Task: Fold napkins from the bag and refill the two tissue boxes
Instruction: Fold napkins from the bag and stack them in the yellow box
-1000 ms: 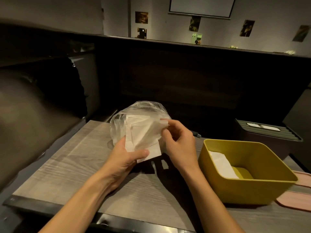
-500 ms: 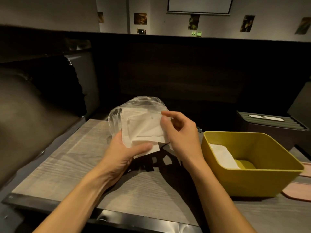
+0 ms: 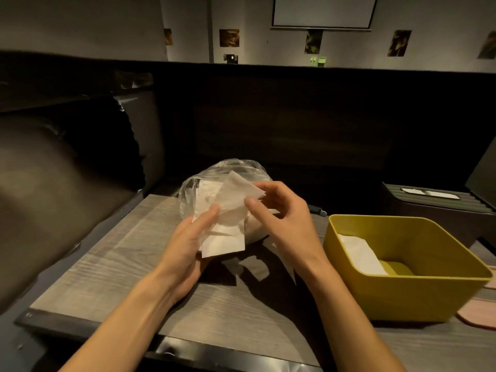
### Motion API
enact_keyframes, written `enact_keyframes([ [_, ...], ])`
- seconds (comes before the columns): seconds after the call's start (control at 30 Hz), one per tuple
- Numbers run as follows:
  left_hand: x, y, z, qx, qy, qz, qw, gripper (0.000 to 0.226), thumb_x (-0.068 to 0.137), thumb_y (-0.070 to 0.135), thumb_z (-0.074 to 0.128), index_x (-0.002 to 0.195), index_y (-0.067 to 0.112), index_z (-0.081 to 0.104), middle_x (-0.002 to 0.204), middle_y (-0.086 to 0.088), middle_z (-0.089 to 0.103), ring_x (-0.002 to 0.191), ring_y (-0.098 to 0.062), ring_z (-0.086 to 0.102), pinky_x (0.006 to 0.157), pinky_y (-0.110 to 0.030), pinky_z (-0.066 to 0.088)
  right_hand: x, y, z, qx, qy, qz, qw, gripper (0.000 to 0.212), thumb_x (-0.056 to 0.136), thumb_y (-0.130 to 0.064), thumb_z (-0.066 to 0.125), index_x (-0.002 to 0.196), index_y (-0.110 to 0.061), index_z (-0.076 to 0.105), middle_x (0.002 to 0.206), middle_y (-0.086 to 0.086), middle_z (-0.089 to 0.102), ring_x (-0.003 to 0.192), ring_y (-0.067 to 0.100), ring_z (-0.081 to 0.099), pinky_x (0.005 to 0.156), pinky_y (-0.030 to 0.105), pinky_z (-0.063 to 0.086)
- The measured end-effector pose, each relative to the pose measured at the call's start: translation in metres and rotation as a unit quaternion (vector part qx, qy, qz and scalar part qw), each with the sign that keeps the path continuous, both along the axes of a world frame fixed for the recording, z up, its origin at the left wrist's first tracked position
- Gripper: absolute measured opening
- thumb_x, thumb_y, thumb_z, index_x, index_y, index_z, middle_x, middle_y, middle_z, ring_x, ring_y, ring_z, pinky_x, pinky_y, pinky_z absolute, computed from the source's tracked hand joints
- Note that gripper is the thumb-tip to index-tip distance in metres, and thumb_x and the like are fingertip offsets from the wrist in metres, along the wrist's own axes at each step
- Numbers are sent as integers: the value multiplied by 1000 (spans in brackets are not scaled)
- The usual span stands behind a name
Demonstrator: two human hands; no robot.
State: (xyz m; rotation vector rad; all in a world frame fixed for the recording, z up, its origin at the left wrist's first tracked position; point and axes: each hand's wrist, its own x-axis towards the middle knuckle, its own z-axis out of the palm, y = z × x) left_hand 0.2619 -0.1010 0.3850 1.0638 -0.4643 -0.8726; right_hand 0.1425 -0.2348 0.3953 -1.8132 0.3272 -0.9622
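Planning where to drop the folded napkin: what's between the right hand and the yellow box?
Head view: only bare table lies between the right hand and the yellow box.

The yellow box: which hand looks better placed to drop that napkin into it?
Probably the right hand. It pinches the napkin's top corner and sits on the side nearer the yellow box, which is open-topped. The left hand grips the napkin's lower part, farther from the box.

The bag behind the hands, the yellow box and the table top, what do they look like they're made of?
The bag looks like thin clear plastic film: see-through, crinkled, with glossy glints. The yellow box seems to be moulded plastic, matte and smooth with rounded corners. The table top shows grey wood grain, probably laminate or veneer; its dark front edge looks glossy.
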Motion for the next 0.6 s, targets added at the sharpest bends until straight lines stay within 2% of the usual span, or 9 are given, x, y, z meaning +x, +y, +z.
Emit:
enact_keyframes([
  [0.1, 1, 0, -3, -6, -38, -27, 999, 36, 97, 26, 67, 129, 9, 67, 120, -19, 73, 110, -34, 72, 87, -41, 62, 2, -2, -2, -19, -8, -65, 998, 11, 100, -30, 67, 110, -30, 70, 102, -18, 70, 99, 1, 67, 82, 22, 57],
  [0.2, 4, -2, -8, -3, -75, -37, 997, 49, 84, 10, 81, 130, 5, 64, 119, -22, 73, 104, -33, 73, 80, -39, 64, 3, -2, -2, -18, -49, -119, 992, 11, 102, -31, 65, 109, -27, 71, 98, -14, 72, 98, 3, 68, 82, 26, 59],
  [0.3, 3, -3, -10, 14, -85, -39, 995, 57, 76, 0, 79, 130, 3, 62, 116, -21, 74, 102, -33, 74, 77, -36, 63, 1, 0, 2, -53, -85, -170, 980, 13, 103, -33, 61, 109, -26, 70, 98, -17, 70, 99, 4, 68, 78, 29, 60],
  [0.37, 3, -2, -9, 17, -66, -35, 997, 57, 74, 0, 78, 128, 5, 62, 114, -19, 75, 100, -32, 75, 76, -38, 64, -2, 4, 7, -31, -148, -148, 977, 12, 105, -29, 58, 109, -23, 68, 100, -14, 69, 99, 10, 69, 77, 32, 62],
  [0.43, 2, 0, -7, 15, -55, -41, 998, 49, 80, 5, 74, 128, 8, 63, 114, -16, 76, 101, -31, 75, 75, -38, 65, -6, 8, 13, 42, -200, -93, 974, 12, 104, -28, 58, 109, -23, 67, 101, -9, 70, 96, 13, 70, 75, 30, 62],
  [0.5, -1, 0, -4, 7, -42, -57, 997, 35, 94, 16, 63, 128, 9, 64, 116, -16, 76, 102, -30, 75, 76, -37, 65, -8, 10, 15, 76, -183, -47, 979, 15, 100, -32, 60, 110, -24, 68, 101, -8, 71, 92, 13, 69, 72, 27, 60],
  [0.6, -2, 0, -1, -21, 9, -69, 997, 37, 102, 32, 49, 129, 13, 66, 121, -14, 74, 108, -28, 74, 92, -43, 61, -2, 11, 8, -18, -65, -43, 997, 10, 98, -28, 68, 109, -27, 71, 97, -13, 69, 88, 11, 67, 69, 25, 57],
])
